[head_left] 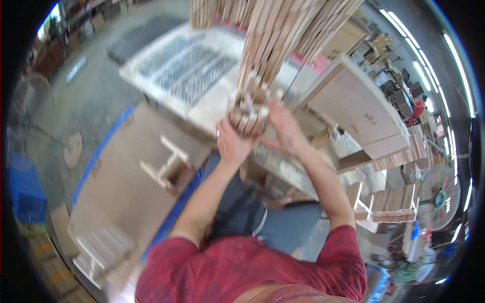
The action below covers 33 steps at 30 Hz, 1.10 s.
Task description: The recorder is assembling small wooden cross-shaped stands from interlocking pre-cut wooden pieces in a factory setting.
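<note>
Both hands are on a small bundle of wooden pieces (248, 120), which is just beyond the person's lap, at the near side of the pale counter (194, 116) and just in front of the tall stack of wooden slats (268, 38). The left hand (232, 145) closes on the bundle's near left side, its fingers curled against the wood, while the right hand (287, 132) presses from the right, its fingers along the outer side and its thumb toward the near end. The pieces are packed side by side with their pale ends showing; blur hides exactly where each fingertip rests. Two grey speckled patches mark the counter's top left of the slats. To the right, a broad wooden panel (348, 108) is tilted, with more wood beneath and beside it. On the left, a brown board (126, 164) with blue edges carries an H-shaped wooden piece (169, 169) and, near its lower corner, a group of pale slats (105, 247). A blue crate (28, 189) is at far left, and a round fan (438, 198) at far right.
</note>
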{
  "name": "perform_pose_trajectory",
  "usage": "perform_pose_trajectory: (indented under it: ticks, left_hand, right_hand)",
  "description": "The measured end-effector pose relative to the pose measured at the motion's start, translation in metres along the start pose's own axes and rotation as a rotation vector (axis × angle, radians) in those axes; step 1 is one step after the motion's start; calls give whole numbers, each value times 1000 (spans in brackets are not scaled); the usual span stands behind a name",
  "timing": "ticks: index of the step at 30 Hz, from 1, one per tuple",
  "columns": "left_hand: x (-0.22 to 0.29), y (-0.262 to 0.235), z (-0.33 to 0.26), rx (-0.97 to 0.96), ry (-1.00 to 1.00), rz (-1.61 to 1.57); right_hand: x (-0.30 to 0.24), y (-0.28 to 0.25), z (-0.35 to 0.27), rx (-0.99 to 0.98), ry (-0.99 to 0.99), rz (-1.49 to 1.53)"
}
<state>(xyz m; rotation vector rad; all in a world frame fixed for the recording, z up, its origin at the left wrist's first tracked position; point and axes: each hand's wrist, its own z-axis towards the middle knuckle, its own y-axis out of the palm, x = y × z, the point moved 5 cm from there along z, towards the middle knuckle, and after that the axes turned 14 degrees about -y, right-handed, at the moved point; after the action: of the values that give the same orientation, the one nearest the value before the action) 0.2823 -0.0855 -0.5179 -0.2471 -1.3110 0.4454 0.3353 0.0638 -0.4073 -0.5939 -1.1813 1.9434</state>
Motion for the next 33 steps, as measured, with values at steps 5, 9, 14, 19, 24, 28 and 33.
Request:
perform_pose_trajectory:
  ticks: [5, 9, 14, 19, 24, 28, 33]
  left_hand:
    - [-5, 12, -12, 24, 50, -66]
    - [-25, 8, -2, 25, 35, 8]
    - [-18, 12, 2, -168, -113, -107]
    - [-14, 8, 0, -165, -107, -113]
    - [-17, 11, 7, -225, -143, -146]
    - [-19, 2, 19, -213, -196, -69]
    - [-16, 8, 31, -235, -115, -32]
  right_hand:
    - [-7, 12, -4, 168, 358, 308]
    - [-22, 19, 14, 285, 324, 94]
    - [-1, 33, 3, 276, 416, 154]
    - [-6, 27, -5, 227, 397, 206]
    - [-36, 1, -34, 534, 374, 204]
    - [-57, -4, -65, 505, 464, 182]
    - [-75, -9, -110, 387, 597, 250]
